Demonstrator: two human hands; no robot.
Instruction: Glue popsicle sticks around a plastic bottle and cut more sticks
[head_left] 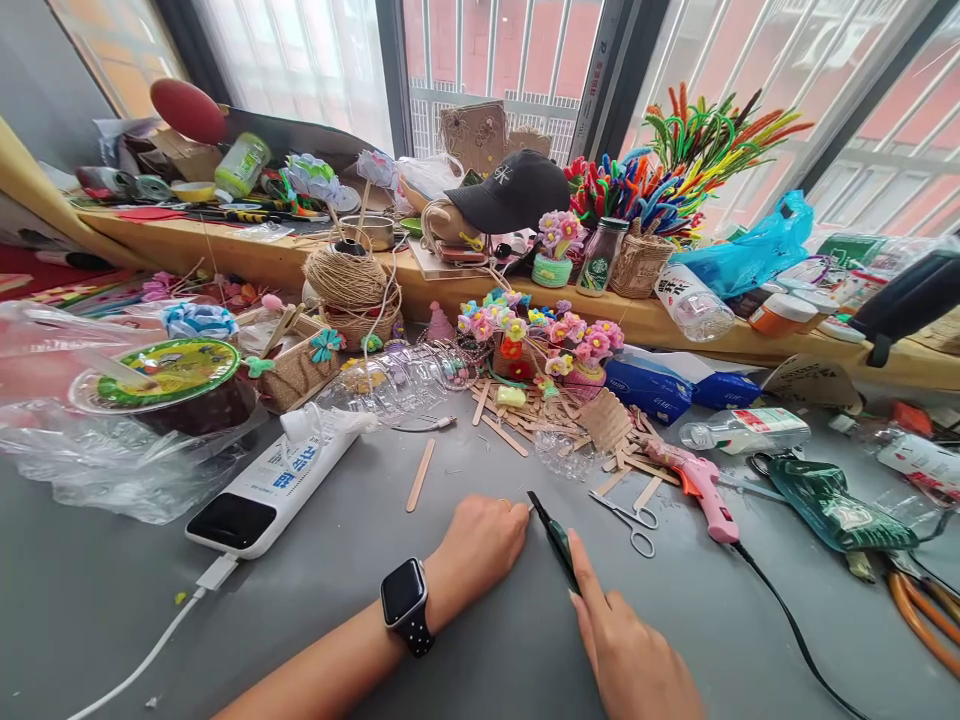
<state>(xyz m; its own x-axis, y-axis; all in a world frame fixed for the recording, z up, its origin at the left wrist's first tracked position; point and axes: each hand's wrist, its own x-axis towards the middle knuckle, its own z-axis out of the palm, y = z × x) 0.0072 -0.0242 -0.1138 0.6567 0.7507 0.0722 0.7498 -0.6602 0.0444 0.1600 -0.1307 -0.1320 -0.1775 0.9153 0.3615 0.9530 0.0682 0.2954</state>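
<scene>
My right hand is wrapped round a dark green utility knife, its index finger stretched along the handle. The black blade end points up and left, close to the knuckles of my left hand. That left hand is curled shut on the grey table, with a watch on its wrist. A tiny pale tip pokes out beside its fingers near the blade; what it belongs to is hidden. A single wooden craft stick lies just beyond my left hand, and small scissors rest to the right of the knife.
A pink glue gun with a black cord lies at right. Behind is a pile of craft sticks. At left are a white power bank and a lidded food bowl. Pipe cleaners stand on the wooden ledge.
</scene>
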